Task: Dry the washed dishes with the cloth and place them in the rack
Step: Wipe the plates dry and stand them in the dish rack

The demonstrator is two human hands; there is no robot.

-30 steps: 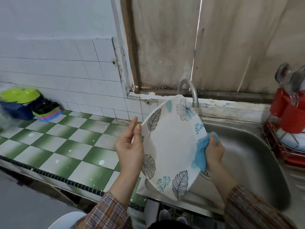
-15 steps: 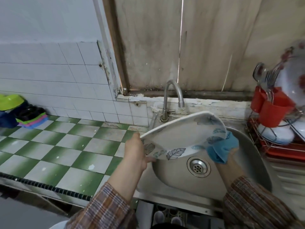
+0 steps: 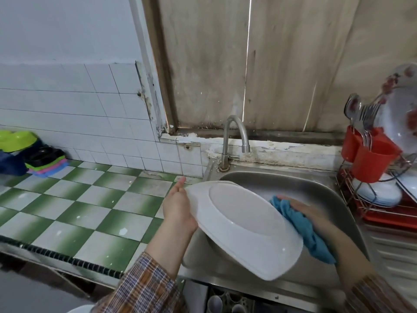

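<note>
Plate-drying over stainless steel sink [image 3: 304, 184]. White rounded-square plate [image 3: 243, 227] hangs tilted above the basin, plain underside facing up. Left hand [image 3: 178, 208] braces its left rim, fingers straight. Right hand [image 3: 309, 211] lies flat on crumpled blue cloth [image 3: 302, 231], pressing it to the plate's right edge. Red wire dish rack [image 3: 383, 213] stands right of the sink.

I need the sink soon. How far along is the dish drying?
Done: a floral plate, white bowls and cutlery already sit in the rack. In hand: a white plate, underside up over the sink, left hand at its rim, right hand pressing the blue cloth to its right edge. Left: finish wiping it and rack it. No other dishes show in the sink.
</note>
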